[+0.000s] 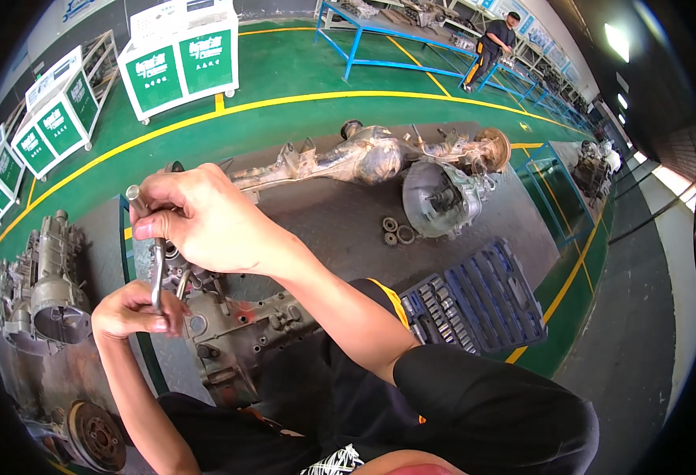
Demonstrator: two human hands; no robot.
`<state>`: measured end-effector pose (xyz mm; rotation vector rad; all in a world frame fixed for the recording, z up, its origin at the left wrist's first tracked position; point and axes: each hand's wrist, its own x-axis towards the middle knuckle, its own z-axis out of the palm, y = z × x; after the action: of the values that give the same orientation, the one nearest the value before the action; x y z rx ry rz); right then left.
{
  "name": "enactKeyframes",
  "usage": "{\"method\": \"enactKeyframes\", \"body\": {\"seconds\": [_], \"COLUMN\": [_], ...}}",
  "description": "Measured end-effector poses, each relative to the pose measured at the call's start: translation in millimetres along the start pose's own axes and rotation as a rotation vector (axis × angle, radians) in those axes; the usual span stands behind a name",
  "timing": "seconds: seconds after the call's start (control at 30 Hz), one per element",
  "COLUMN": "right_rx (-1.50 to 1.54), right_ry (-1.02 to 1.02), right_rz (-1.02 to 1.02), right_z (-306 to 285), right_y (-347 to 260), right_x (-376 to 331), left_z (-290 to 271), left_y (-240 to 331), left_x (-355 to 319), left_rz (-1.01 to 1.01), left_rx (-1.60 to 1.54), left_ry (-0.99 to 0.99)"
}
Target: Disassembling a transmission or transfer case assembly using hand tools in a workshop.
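Note:
My right hand (205, 218) is closed around the upper part of a silvery socket wrench (159, 265), whose round end pokes out past the thumb and fingers. Lower down, my left hand (138, 309) grips the other end of the wrench, with its fingertips partly hidden. Both hands are raised over the left end of a grey metal gearbox (245, 328) on the bench in front of me. Part of the gearbox's far end is covered by my right hand and forearm.
An open socket set case (494, 297) lies right of the gearbox. Beyond are loose gears (391, 229), a bell-shaped housing (439, 198) and a rusty axle (324, 162). More gearboxes (51, 277) stand at the left. A person (494, 47) stands by blue-framed benches far off.

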<state>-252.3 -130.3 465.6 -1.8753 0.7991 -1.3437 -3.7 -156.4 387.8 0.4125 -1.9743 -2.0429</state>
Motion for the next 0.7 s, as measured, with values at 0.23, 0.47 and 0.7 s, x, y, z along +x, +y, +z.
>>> {"method": "enactKeyframes", "body": {"seconds": [0.23, 0.47, 0.7], "right_rx": [-0.097, -0.124, -0.072], "right_ry": [-0.081, -0.127, -0.114], "right_rz": [-0.102, -0.197, -0.155], "right_z": [-8.2, -6.9, 3.7], "right_y": [-7.6, -12.5, -7.8], "right_x": [-3.0, -7.2, -7.7], "left_z": [-20.1, -30.8, -2.5], "left_y": [-19.7, -34.6, -37.3], "left_x": [-15.6, -3.1, 24.6], "left_rz": [0.200, 0.277, 0.239], "left_rx": [-0.034, -0.038, 0.252], "left_ry": [0.408, 0.700, 1.039]}}
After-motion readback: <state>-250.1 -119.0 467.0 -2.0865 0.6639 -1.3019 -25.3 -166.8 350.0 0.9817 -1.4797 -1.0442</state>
